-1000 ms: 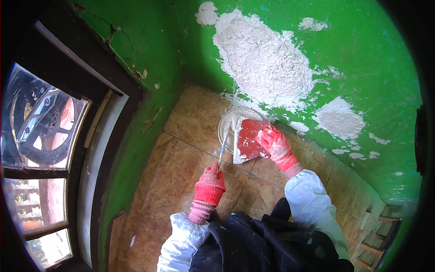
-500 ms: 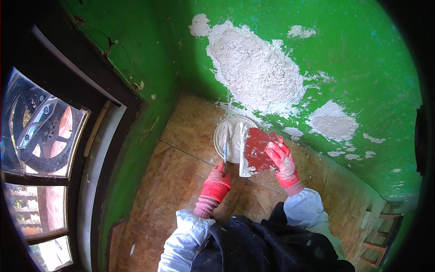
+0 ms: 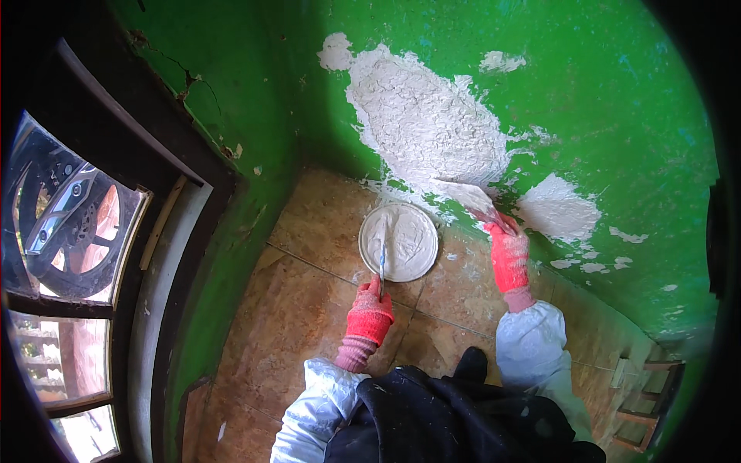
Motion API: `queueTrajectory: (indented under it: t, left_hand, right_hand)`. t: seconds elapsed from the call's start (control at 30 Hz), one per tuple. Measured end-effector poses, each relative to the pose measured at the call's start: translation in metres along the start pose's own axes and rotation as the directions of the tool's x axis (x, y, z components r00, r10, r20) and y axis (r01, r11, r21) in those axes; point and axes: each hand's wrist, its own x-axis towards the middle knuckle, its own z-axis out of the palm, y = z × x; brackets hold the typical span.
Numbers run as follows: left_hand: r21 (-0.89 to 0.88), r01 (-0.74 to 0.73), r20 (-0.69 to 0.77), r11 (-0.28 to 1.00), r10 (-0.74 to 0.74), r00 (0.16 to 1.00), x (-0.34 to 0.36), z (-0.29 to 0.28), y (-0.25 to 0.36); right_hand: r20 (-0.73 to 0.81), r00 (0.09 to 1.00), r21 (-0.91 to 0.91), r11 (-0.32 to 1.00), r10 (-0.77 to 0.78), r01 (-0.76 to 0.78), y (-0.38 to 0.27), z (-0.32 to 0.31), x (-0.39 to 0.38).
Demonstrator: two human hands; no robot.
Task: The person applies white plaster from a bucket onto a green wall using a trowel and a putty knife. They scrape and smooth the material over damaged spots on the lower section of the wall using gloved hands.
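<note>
My left hand (image 3: 369, 315), in a red plaster-smeared glove, is closed round a thin tool (image 3: 382, 262) with a pale handle. The tool's far end is coated white and lies in the plaster (image 3: 414, 238) inside a round tub (image 3: 363, 260) on the floor. In my right hand (image 3: 509, 251), gloved the same way, is a flat red spreader (image 3: 480, 202), tilted and seen nearly edge-on. White plaster covers its upper face. Its far edge is at the lower edge of the large white patch (image 3: 424, 116) on the green wall; contact is hard to tell.
Smaller white patches (image 3: 559, 208) dot the green wall (image 3: 617, 100). Brown floor tiles (image 3: 270, 332) lie below, spotted with plaster. A dark-framed glass door or window (image 3: 62, 355) stands at left, with a wheel (image 3: 100, 224) behind it. A wooden frame (image 3: 641, 417) rests at lower right.
My right hand has carried the red spreader from over the tub up and right to the wall, turning it nearly edge-on. The tub is uncovered. My left hand has barely moved.
</note>
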Motion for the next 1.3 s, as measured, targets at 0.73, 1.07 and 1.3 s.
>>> queueTrajectory:
  t: [0.73, 1.07, 1.3]
  left_hand:
    - [-0.063, -0.018, -0.025, 0.998, 0.016, 1.0, 0.005, 0.02, -0.006]
    - [-0.073, 0.036, 0.006, 0.997, -0.035, 0.999, 0.004, 0.015, -0.002]
    - [-0.085, -0.016, 0.006, 0.996, 0.017, 1.0, 0.003, 0.017, -0.001]
  right_hand:
    - [-0.265, 0.946, -0.131, 0.979, -0.188, 0.158, -0.002, -0.012, 0.006]
    - [-0.203, 0.976, -0.481, 0.861, 0.076, -0.167, -0.055, 0.006, 0.012]
    - [0.042, 0.972, -0.416, 0.881, -0.23, 0.226, -0.066, 0.025, -0.002]
